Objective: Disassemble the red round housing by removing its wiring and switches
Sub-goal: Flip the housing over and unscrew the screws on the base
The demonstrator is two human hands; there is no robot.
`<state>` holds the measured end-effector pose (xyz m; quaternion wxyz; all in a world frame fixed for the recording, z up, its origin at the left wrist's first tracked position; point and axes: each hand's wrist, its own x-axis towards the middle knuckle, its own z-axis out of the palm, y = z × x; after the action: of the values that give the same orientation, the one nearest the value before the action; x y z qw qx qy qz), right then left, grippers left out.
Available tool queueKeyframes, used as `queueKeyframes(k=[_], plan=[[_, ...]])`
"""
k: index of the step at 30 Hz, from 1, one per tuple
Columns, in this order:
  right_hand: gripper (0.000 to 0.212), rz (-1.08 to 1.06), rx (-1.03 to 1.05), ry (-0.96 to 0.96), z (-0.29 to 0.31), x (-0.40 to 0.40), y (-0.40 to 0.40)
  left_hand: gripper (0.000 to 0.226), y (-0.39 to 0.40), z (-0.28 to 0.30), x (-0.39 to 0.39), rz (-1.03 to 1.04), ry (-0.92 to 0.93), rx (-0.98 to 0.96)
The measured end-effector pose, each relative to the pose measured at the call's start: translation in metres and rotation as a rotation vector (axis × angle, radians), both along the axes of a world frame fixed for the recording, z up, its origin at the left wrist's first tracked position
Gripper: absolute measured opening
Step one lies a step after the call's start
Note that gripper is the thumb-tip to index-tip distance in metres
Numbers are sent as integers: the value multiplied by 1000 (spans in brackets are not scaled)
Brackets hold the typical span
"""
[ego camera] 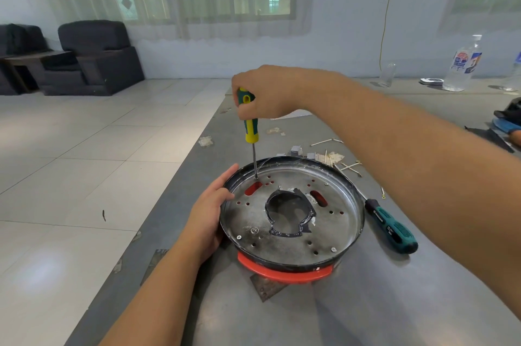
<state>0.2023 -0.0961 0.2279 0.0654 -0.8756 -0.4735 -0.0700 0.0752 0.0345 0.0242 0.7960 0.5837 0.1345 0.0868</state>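
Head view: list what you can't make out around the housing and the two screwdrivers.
- Wiring and switches: hidden under the metal plate of the red round housing.
- Tip of the yellow-green screwdriver: too small to tell whether it sits in a screw.
- Its handle top: covered by the right hand.
- Dark green screwdriver: its shaft runs behind the housing rim.
- Left hand fingers: partly hidden by the rim.

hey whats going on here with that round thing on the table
A person is taking apart a red round housing lying on a grey table. The right hand grips a yellow-green screwdriver, tip down at the metal plate near the far-left edge. The left hand steadies the rim. A second screwdriver lies alongside.
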Motion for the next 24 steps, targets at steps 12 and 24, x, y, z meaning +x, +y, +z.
queueKeyframes(k=[12, 24], plan=[[34, -155, -2, -311, -8, 0, 0, 65, -1, 0, 0, -16, 5, 37], [52, -212, -55, -294, 1, -13, 8, 66, -1, -3, -1, -22, -25, 47]])
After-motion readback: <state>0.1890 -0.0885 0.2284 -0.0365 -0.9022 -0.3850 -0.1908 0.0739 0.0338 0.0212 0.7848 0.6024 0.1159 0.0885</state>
